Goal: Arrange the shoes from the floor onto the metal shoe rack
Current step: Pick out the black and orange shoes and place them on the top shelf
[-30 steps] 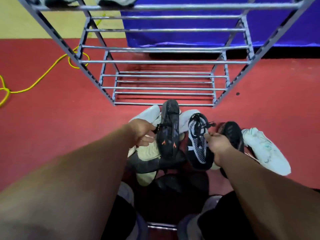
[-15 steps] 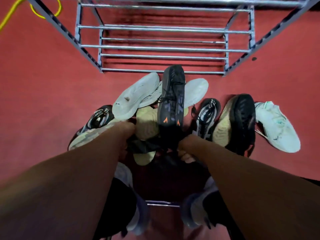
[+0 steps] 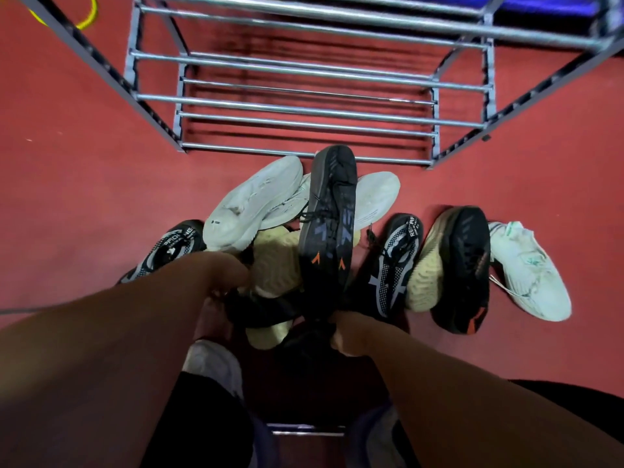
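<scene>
Nearest, we log the right hand (image 3: pixel 347 332) curled round the heel of a black trainer with orange arrow marks (image 3: pixel 332 231). Its toe points at the silver tubular metal shoe rack (image 3: pixel 304 111) and overlaps the lowest front bar. The left hand (image 3: pixel 226 276) is buried in the pile of shoes (image 3: pixel 273 265) before the rack; its grip we cannot tell. A white trainer (image 3: pixel 253 204) lies just short of the rack.
</scene>
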Motion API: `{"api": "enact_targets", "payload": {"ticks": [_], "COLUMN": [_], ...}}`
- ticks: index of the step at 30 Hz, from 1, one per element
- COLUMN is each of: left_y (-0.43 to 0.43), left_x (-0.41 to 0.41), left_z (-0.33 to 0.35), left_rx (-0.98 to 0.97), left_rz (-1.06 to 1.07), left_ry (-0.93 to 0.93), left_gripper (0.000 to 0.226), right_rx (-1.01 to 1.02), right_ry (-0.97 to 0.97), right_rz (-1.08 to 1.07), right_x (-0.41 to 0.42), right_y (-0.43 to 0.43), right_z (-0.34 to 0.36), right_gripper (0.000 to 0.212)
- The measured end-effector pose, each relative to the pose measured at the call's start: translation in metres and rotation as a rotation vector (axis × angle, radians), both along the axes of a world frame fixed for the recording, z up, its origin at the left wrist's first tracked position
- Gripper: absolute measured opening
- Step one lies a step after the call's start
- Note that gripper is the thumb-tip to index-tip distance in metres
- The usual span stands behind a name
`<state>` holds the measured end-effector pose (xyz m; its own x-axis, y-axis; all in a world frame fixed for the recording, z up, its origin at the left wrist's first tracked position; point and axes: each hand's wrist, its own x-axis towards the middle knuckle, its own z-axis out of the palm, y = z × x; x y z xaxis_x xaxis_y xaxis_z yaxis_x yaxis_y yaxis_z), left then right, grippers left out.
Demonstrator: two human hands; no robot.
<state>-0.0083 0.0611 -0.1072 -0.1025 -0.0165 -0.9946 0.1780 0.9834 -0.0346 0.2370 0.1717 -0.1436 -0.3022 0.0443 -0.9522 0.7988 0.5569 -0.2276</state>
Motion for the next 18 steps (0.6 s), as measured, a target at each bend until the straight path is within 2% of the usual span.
{"api": "enact_targets", "payload": {"ticks": [4, 9, 13, 18], "left_y": [-0.009, -0.007, -0.006, 0.006], "left_x": [-0.002, 0.0, -0.001, -0.007], "left_z": [-0.011, -0.013, -0.006, 0.034], "left_rx": [0.027, 0.037, -0.001, -0.056], "left_rz": [-0.038, -0.109, -0.09, -0.049], "left_ry": [-0.029, -0.062, -0.161, -0.26], "left_gripper": [0.006, 0.019, 0.028, 0.054], "right_rx": [0.002, -0.029, -0.036, -0.008], "right_ry": [-0.032, -0.072, -0.103, -0.141], "right_rz": [-0.009, 0.152, 0.157, 0.08], "right_x": [-0.009, -0.006, -0.003, -0.001], "right_y": [0.004, 0.0, 0.0, 0.015], "right_z": [0.003, 0.006, 0.018, 0.054], "right_gripper": [0.054, 0.051, 0.053, 0.054]}}
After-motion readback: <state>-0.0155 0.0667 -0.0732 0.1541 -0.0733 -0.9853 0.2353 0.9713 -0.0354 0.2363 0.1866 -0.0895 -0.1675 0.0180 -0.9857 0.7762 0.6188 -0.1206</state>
